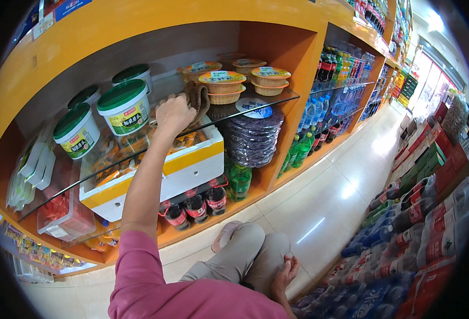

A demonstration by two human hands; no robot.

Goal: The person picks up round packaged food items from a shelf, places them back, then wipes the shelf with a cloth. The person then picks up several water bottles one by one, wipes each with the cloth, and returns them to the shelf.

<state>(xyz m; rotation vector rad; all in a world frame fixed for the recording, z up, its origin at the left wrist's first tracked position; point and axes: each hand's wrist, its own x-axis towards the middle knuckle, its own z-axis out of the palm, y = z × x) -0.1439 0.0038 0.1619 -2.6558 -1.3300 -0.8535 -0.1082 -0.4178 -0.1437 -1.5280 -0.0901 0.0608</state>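
Note:
My left hand (pixel 175 115) is closed on a brown cloth (pixel 197 101) over the glass shelf (pixel 274 100). Right beside the cloth stand stacked lidded bowls (pixel 223 88) with orange-rimmed tops. On the other side of my hand are several white tubs with green lids (pixel 123 107). Under the glass sits a white foam box with a yellow band (pixel 194 159), holding orange packets. My right hand (pixel 286 273) rests by my knee, palm partly up and fingers loosely curled, with nothing seen in it.
Below the foam box stand dark soda bottles (pixel 196 208) and a green bottle (pixel 240 182). Wrapped purple stacked goods (pixel 254 137) are beside it. Orange shelving with more bottles (pixel 318 109) runs along the tiled aisle (pixel 318 207). Wrapped drink packs (pixel 390 255) line the opposite side.

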